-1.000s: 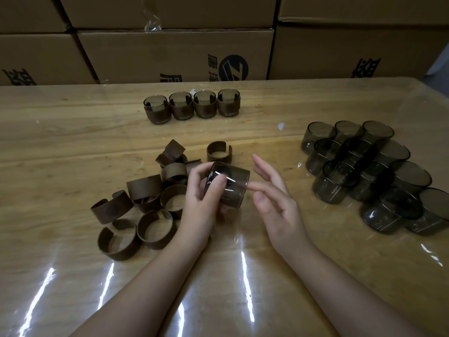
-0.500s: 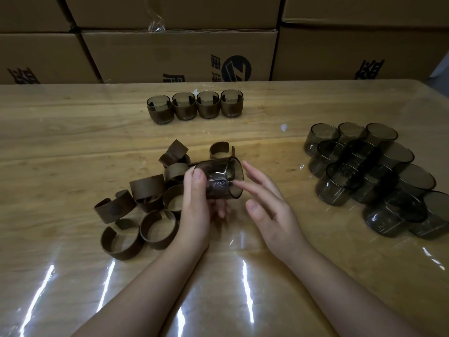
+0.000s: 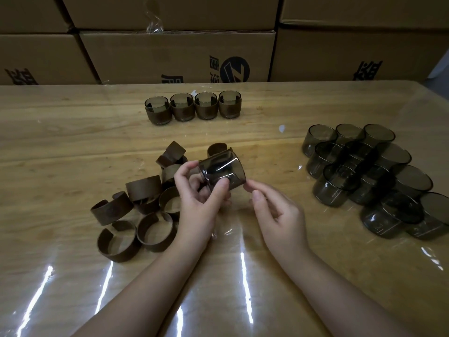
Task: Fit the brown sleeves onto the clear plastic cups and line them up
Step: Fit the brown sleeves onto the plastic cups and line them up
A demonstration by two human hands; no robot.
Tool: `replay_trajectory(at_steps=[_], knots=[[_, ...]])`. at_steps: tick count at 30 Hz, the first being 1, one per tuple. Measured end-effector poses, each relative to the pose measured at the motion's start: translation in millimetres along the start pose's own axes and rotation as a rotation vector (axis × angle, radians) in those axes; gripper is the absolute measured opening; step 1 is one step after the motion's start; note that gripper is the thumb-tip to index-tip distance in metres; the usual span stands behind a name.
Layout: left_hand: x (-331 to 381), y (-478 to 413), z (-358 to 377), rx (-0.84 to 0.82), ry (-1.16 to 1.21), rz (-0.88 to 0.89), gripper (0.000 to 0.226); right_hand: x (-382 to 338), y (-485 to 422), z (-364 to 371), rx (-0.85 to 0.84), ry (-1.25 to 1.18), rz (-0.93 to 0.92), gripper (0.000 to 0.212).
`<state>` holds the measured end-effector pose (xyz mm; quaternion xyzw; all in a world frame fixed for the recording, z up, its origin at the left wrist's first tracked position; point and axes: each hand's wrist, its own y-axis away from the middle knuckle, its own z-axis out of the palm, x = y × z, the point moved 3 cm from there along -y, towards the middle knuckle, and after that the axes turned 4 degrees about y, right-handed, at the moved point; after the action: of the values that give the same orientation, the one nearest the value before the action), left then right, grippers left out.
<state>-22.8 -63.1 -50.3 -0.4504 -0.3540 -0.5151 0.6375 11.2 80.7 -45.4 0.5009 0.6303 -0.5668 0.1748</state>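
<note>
1. A clear cup (image 3: 222, 172) is held on its side above the middle of the bench (image 3: 60, 147), its rim turned to the right.
2. The cup is grasped by the left hand (image 3: 198, 198), thumb on the near wall and fingers (image 3: 185, 170) curled over the base end.
3. The right hand (image 3: 274, 212) is placed just right of the cup, its fingers curled loosely; the fingertips lie at the cup's rim, but whether contact or a pinch is made cannot be told.
4. No sleeve is seen on the held cup.
5. A loose pile of brown sleeves (image 3: 143, 188) is found left of the hands, some lying flat, some on edge; one sleeve (image 3: 216, 148) lies just behind the cup.
6. Four sleeved cups (image 3: 193, 107) are lined up in a row at the far side of the bench, side by side.
7. A cluster of bare cups (image 3: 369, 171) is grouped at the right, upright and close together.
8. Cardboard boxes (image 3: 175, 52) are stacked behind the bench.
</note>
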Motion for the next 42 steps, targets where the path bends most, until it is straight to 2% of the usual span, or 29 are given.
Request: replay_trajectory(at_steps=[3,9,11,14,17,20,24,31,35,39,42], knots=[[2.5,1.2,4.1,-0.012,-0.026,0.01,0.056,-3.6,-1.0,-2.9,0.038,0.027,-0.089,0.031],[1.0,0.2,5.3,-0.097,-0.048,-0.027,0.052,-6.9,-2.2,2.0,-0.051,0.049,-0.166,0.041],[0.2,0.6,5.3,-0.141,-0.06,-0.037,0.052,-3.5,-2.8,4.6,-0.1,0.005,-0.113,0.048],[-0.5,1.8,7.5,-0.175,-0.078,-0.032,0.047,1.6,-2.8,8.5,-0.204,-0.243,0.073,0.054],[-1.1,2.9,7.8,-0.159,-0.099,-0.026,0.042,5.0,-2.9,7.9,-0.213,-0.366,0.172,0.055],[3.2,6.7,9.0,-0.183,-0.261,0.046,0.05,7.2,-3.0,8.3,-0.192,-0.335,0.176,0.052],[9.9,7.4,9.3,-0.17,-0.495,0.239,0.053,11.5,-1.9,11.0,-0.19,-0.296,0.227,0.048],[8.6,12.1,15.8,-0.31,-0.671,0.485,0.051,16.0,-4.4,10.1,-0.164,-0.275,0.302,0.044],[4.6,12.4,15.6,-0.321,-0.615,0.401,0.056,17.6,-7.4,5.9,-0.071,-0.365,0.38,0.039],[2.3,11.8,14.5,-0.326,-0.61,0.348,0.054,16.9,-10.4,0.5,-0.008,-0.454,0.426,0.053],[3.4,9.1,13.3,-0.294,-0.587,0.324,0.055,11.8,-10.4,0.0,-0.022,-0.511,0.404,0.041]])
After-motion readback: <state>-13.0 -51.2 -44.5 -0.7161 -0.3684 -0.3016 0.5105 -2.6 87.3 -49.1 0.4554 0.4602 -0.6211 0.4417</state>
